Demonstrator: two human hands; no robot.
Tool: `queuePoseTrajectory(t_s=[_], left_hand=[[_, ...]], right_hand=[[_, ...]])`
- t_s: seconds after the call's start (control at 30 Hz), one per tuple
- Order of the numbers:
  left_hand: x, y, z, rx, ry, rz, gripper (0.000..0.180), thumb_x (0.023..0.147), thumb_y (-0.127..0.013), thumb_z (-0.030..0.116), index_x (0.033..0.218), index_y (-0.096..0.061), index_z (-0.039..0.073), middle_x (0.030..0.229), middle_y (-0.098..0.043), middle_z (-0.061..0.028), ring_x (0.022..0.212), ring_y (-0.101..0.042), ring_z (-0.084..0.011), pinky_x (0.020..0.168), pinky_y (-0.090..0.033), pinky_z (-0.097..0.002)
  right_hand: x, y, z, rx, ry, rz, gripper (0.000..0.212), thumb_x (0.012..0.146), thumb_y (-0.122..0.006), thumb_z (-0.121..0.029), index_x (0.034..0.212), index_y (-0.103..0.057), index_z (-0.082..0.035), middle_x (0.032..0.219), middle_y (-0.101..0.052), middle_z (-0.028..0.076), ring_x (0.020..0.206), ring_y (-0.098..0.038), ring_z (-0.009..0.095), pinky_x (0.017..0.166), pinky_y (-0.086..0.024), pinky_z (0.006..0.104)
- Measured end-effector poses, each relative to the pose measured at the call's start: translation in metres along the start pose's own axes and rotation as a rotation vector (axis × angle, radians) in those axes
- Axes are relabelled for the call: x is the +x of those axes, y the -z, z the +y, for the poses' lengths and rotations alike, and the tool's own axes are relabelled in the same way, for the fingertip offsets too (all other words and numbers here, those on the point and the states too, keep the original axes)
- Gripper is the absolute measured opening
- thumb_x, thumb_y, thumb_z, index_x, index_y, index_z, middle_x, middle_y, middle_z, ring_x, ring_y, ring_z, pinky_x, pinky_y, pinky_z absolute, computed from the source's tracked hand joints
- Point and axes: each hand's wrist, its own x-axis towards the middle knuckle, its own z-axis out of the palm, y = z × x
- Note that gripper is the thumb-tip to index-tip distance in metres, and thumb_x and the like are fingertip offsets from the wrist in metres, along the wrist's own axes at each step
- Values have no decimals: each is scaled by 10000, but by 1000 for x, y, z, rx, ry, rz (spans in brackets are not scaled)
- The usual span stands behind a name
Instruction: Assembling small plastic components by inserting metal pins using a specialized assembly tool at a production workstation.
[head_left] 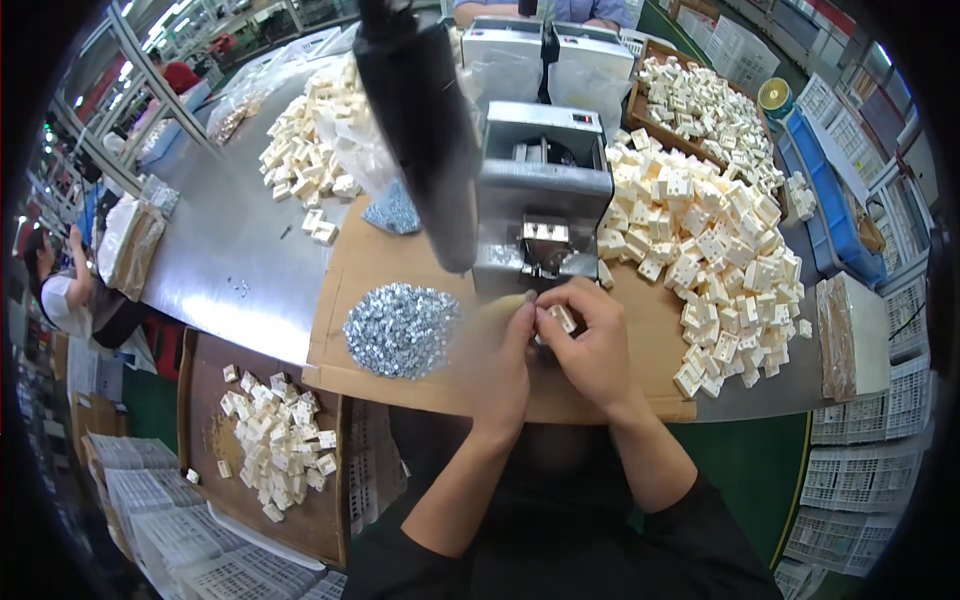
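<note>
Cream plastic block [563, 319] is apparently being positioned, right fingers [592, 298] pinching it, left fingers [519, 325] bunched, contents unclear, next needing steadiness.

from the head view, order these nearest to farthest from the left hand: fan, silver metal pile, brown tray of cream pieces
From the left hand:
1. Silver metal pile: close on its left.
2. Brown tray: lower left.
3. Fan: upper right background.

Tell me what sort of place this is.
Probably a factory floor for small-parts assembly: there's a large heap of blocky cream plastic-looking parts, a rounded pile of tiny silvery metal pieces, and a boxy grey metal bench machine.
</note>
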Motion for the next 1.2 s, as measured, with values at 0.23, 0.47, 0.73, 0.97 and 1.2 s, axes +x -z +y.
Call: queuePoseTrajectory(t_s=[0.23,0.47,0.73,0.97,1.2], left_hand=[[12,17,0,118,15,-163,127,957,-717,59,1052,-731,-24,839,-680,-7,701,-589,-53,613,-461,-205],[25,31,10,557,-439,-379,135,899,-737,18,1020,-734,-42,878,-707,-40,754,-646,-77,694,-524,-243],[20,24,-14,599,-175,-222,144,883,-741,60,994,-746,-31,808,-736,-60,722,-663,-102,673,-532,-279],[20,13,-12,688,-267,-194,130,861,-741,41,979,-754,-11,794,-724,-103,671,-652,-134,636,-517,-287],[13,11,-8,761,-275,-221,124,871,-736,89,982,-748,33,918,-664,-120,785,-678,-316,704,-526,-413]], right_hand=[[17,22,-1,54,-41,-224,112,839,-724,-91,905,-713,-1,845,-677,115,736,-652,234,650,-492,343],[22,37,-18,-193,-36,-360,130,849,-727,-139,898,-733,-19,810,-679,107,728,-652,226,658,-507,355],[5,46,-4,-106,-65,-306,170,895,-731,-75,1058,-748,-27,892,-691,47,731,-640,109,646,-520,242],[-9,43,17,304,-397,-128,231,940,-682,-82,1150,-696,14,997,-682,65,823,-670,123,728,-573,258],[-9,44,12,403,-364,-122,291,943,-652,-36,1229,-652,18,986,-665,77,824,-687,157,747,-591,298]])
